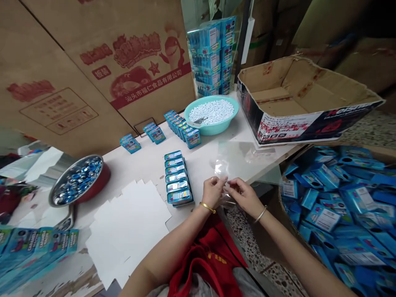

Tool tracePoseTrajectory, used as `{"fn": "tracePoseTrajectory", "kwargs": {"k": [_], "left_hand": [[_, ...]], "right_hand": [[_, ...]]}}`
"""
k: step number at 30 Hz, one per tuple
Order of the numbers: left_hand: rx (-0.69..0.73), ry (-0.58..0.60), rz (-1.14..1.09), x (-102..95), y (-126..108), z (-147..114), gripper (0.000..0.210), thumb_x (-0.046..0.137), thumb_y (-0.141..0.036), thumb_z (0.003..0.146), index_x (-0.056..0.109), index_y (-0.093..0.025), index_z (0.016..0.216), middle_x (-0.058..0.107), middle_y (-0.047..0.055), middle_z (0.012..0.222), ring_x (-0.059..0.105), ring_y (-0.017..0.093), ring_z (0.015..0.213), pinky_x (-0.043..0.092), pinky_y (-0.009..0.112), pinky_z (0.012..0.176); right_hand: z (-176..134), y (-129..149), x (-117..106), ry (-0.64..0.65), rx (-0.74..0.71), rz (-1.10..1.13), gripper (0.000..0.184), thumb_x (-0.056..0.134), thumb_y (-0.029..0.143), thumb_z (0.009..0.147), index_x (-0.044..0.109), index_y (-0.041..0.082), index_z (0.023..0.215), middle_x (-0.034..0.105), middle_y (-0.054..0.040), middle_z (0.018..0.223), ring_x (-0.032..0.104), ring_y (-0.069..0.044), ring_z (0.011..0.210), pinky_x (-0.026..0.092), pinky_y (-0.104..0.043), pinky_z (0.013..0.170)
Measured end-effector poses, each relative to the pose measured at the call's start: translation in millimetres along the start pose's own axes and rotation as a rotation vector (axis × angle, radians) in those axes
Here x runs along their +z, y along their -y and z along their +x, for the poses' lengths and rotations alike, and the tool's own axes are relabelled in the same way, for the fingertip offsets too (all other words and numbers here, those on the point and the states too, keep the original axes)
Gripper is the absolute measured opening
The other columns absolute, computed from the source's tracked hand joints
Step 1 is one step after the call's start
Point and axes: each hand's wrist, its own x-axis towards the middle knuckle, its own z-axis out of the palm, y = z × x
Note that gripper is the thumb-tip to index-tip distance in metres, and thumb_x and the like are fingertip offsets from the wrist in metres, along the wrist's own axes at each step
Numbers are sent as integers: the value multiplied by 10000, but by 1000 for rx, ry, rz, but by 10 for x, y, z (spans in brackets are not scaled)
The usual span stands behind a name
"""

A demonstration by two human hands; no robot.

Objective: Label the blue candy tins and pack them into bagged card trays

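Note:
My left hand (pixel 213 193), with a gold bangle at its wrist, and my right hand (pixel 246 199), with a silver bangle, meet at the table's front edge. Their fingertips pinch the near end of a clear plastic bag (pixel 229 156), which stretches away over the tabletop. Fine detail at the fingertips is too small to make out. Just left of my left hand stands a row of small blue candy boxes (pixel 177 178), packed front to back. White card sheets (pixel 130 229) lie in an overlapping pile farther left.
A turquoise basin (pixel 213 128) of white candies and a scoop stands behind, beside more small blue boxes (pixel 182 128). Red bowl (pixel 103 181) with shiny blue pieces sits left. An open carton (pixel 297 128) is at back right; a bin of blue boxes (pixel 324 214) lies below right.

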Motion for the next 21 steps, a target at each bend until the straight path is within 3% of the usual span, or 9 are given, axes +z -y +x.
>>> {"fn": "tracePoseTrajectory", "kwargs": {"k": [2, 6, 8, 10, 13, 17, 21], "left_hand": [[39, 17, 81, -33, -60, -53, 556, 575, -691, 713, 515, -166, 538, 391, -53, 430, 339, 63, 401, 259, 217, 431], [101, -5, 143, -91, -118, -120, 498, 552, -623, 776, 503, -174, 569, 360, -61, 462, 329, 71, 429, 275, 219, 452], [163, -18, 175, -77, -129, -127, 403, 581, -525, 794, 498, -180, 603, 369, -62, 497, 344, 77, 459, 290, 215, 466], [269, -10, 253, -25, -149, -132, 305, 586, -413, 815, 511, -181, 631, 420, -46, 546, 384, 88, 513, 321, 214, 499], [442, 28, 392, 80, -196, -158, 194, 580, -279, 824, 547, -180, 661, 522, 0, 684, 472, 113, 643, 393, 222, 586], [490, 14, 409, 130, -216, -188, 117, 554, -192, 818, 553, -172, 703, 541, 38, 848, 542, 122, 727, 445, 224, 615], [470, -20, 483, 39, -260, -177, 139, 530, -141, 805, 530, -172, 669, 565, 33, 805, 569, 126, 696, 456, 244, 627]], "right_hand": [[-6, -33, -31, 25, 48, 173, 350, 527, 515, 865, 537, 204, 704, 502, 23, 628, 472, -135, 595, 410, -259, 569], [52, -74, -223, -141, 143, 319, 373, 596, 539, 806, 520, 209, 650, 461, 41, 580, 428, -115, 549, 380, -238, 521], [64, -24, -285, -135, 192, 354, 372, 620, 557, 779, 544, 206, 680, 512, 28, 608, 475, -122, 570, 407, -238, 528], [46, 78, -271, -74, 231, 368, 371, 650, 555, 757, 610, 201, 859, 619, -9, 759, 569, -146, 671, 471, -256, 599], [-19, 236, -139, -47, 262, 331, 555, 663, 542, 755, 565, 201, 1181, 677, -75, 1014, 640, -197, 848, 523, -319, 735], [-86, 224, -51, -194, 209, 186, 433, 494, 537, 866, 649, 179, 1052, 696, -112, 1046, 653, -237, 927, 521, -380, 811], [-65, 176, -345, -403, 115, -50, 401, 446, 493, 888, 690, 185, 967, 702, -106, 963, 660, -242, 849, 531, -389, 734]]}}
